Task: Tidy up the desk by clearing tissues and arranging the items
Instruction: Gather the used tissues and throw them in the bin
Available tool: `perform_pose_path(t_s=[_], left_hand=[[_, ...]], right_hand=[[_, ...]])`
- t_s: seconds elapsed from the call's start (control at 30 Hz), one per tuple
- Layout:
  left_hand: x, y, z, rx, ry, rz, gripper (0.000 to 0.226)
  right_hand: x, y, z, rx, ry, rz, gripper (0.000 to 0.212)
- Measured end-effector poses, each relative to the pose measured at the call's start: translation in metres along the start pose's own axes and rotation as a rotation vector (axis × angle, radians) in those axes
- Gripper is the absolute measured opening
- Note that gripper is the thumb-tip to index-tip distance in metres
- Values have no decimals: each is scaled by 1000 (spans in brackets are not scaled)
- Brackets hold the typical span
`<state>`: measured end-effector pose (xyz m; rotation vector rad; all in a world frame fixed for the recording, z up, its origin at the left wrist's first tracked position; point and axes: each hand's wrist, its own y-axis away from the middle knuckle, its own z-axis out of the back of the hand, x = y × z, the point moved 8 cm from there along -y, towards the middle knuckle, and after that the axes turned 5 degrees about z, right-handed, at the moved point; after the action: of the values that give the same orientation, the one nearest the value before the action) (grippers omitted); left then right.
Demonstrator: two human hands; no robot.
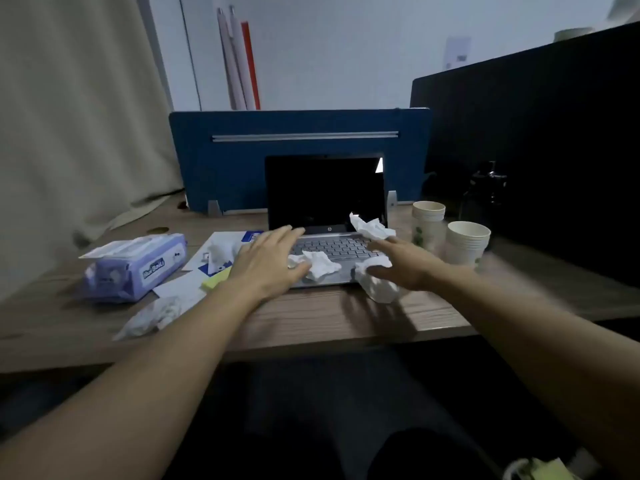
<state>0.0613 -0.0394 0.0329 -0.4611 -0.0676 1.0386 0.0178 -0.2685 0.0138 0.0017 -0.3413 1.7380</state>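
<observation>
We held our left hand (268, 259) flat over the left side of the laptop (327, 220), fingers straight and spread, grasping nothing; its thumb lay just beside a crumpled tissue (320, 265) on the keyboard. Our right hand (403, 266) reached in from the right, fingers likewise extended and released, the thumb touching a second tissue (377, 284) at the laptop's front right corner, hanging over onto the wooden desk (311, 320). A third tissue (370, 228) sat at the hinge, against the dark screen.

Left of the laptop lay papers (221, 251) with another wad (220, 254) on them, a yellow sticky pad (216, 280), a purple wipes pack (135, 266), and a crinkled plastic wrapper (154, 317) near the front edge. To the right stood 2 stacks of paper cups (467, 242). A blue divider (298, 147) rose behind the laptop.
</observation>
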Motion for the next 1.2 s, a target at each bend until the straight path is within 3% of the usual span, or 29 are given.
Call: perform_pose_path(t_s=[0.17, 0.27, 0.4, 0.6, 0.7, 0.8, 0.87, 1.1, 1.2], left_hand=[[-1, -5, -49, 96, -10, -33, 74], [4, -13, -71, 121, 11, -15, 73], [6, -16, -82, 114, 60, -18, 60], [9, -28, -77, 65, 154, 22, 26], [15, -29, -72, 76, 277, 74, 23], [22, -31, -66, 91, 361, 114, 29], [24, -30, -65, 124, 427, 119, 35], [32, -19, -73, 308, 773, 168, 80], [34, -15, -70, 312, 936, 207, 88]], right_hand=[[-16, 1, -31, 30, 43, -77, 58], [-18, -6, -38, -48, 86, -54, 42], [-19, -14, -38, -158, -57, -56, 16], [-12, -35, -40, -185, -217, -78, 13], [-2, -43, -38, -224, -249, -56, 16], [0, -45, -35, -313, -386, -120, 0], [5, -45, -35, -345, -484, -145, 9], [47, -51, -40, -235, -540, -14, 19], [63, -51, -43, -169, -604, 17, 24]])
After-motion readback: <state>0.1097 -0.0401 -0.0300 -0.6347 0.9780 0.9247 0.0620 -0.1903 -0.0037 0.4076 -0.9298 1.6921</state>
